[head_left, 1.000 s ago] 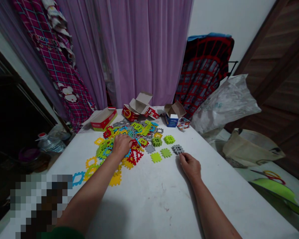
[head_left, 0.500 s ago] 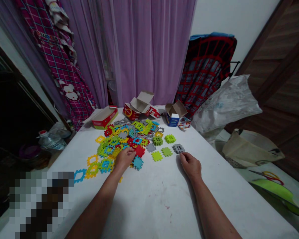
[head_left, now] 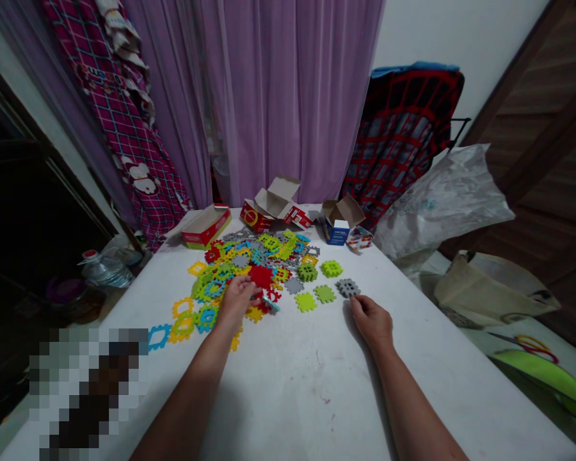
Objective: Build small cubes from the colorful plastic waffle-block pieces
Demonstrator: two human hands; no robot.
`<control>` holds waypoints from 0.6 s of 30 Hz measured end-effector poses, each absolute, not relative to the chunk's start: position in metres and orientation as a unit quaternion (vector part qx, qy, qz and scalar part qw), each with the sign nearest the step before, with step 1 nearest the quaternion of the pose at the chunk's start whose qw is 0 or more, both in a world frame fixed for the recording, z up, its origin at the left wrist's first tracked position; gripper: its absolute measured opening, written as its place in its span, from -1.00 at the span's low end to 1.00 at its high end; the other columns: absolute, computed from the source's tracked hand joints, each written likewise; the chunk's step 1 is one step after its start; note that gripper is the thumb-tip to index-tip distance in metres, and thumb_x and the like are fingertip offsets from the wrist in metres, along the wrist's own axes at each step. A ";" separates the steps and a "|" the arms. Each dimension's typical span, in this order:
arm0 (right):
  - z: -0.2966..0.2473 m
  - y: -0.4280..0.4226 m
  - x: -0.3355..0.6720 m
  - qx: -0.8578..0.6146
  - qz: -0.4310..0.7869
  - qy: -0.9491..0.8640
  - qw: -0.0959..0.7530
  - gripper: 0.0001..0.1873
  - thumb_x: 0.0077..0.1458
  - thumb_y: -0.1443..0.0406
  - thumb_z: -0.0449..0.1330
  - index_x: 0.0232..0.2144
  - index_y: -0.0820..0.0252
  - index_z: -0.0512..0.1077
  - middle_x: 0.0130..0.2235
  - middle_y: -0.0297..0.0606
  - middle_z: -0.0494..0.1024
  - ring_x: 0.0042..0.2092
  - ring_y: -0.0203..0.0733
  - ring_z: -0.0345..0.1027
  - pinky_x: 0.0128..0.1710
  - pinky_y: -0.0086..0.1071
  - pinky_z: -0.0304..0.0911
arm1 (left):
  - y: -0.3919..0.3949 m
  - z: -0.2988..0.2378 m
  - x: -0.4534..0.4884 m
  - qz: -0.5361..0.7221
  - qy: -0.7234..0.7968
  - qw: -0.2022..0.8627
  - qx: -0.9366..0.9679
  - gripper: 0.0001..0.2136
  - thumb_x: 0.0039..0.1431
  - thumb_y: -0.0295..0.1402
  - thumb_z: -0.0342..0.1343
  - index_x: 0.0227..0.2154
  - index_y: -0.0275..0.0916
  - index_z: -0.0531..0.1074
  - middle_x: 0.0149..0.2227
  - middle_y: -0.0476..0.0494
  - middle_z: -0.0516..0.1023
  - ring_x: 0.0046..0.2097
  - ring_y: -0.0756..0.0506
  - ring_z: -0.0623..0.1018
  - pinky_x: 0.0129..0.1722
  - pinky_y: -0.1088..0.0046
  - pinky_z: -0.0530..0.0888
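Note:
My left hand is at the near right side of a heap of interlocking plastic tiles. Its fingertips pinch a teal tile, tilted nearly edge-on. Just beyond lies a flat red tile. My right hand rests on the table with curled fingers, their tips closed at the near edge of a small stack of grey tiles. Between the hands lie a bright lime tile and a duller green tile. Behind them sit a dark green stack and a lime stack.
Opened cartons stand along the back edge: a red and green box, a red box and a blue box. A plastic bag and a beige bag are beyond the right edge, near scissors.
The teal tile, flat on the table before, is now raised and tilted at my left fingertips. The red tile has shifted away from me. My right hand stays beside the grey stack.

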State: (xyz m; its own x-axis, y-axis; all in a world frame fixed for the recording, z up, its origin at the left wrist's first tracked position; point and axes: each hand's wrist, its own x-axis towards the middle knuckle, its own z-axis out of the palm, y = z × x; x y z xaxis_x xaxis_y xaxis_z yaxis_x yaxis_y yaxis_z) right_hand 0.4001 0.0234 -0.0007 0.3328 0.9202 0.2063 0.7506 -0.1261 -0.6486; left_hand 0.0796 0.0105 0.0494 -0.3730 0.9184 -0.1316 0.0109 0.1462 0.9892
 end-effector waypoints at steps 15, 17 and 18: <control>-0.001 0.023 0.401 -0.735 0.130 -0.566 0.349 -0.61 0.09 0.05 0.07 -0.26 0.06 0.61 -0.34 -0.25 0.63 -0.30 -0.14 0.42 -0.36 -0.39 0.15 | 0.009 0.054 0.064 0.402 0.694 0.196 0.565 -0.74 0.02 -0.37 0.18 -0.17 -0.14 0.55 -0.03 -0.12 0.57 0.01 -0.16 0.54 0.13 0.23 0.40; -0.001 0.023 0.401 -0.734 0.126 -0.569 0.349 -0.62 0.09 0.06 0.07 -0.26 0.06 0.61 -0.34 -0.25 0.63 -0.31 -0.15 0.42 -0.36 -0.40 0.15 | 0.008 0.056 0.067 0.301 0.686 0.110 0.653 -0.64 -0.01 -0.32 0.24 -0.09 -0.14 0.53 0.04 -0.18 0.54 0.12 -0.23 0.46 0.21 0.20 0.30; -0.001 0.023 0.401 -0.734 0.125 -0.570 0.348 -0.62 0.09 0.06 0.07 -0.26 0.06 0.61 -0.35 -0.25 0.63 -0.31 -0.15 0.42 -0.36 -0.40 0.14 | 0.008 0.057 0.068 0.246 0.683 0.069 0.684 -0.60 0.00 -0.29 0.25 -0.04 -0.16 0.51 0.06 -0.22 0.53 0.14 -0.25 0.44 0.22 0.18 0.28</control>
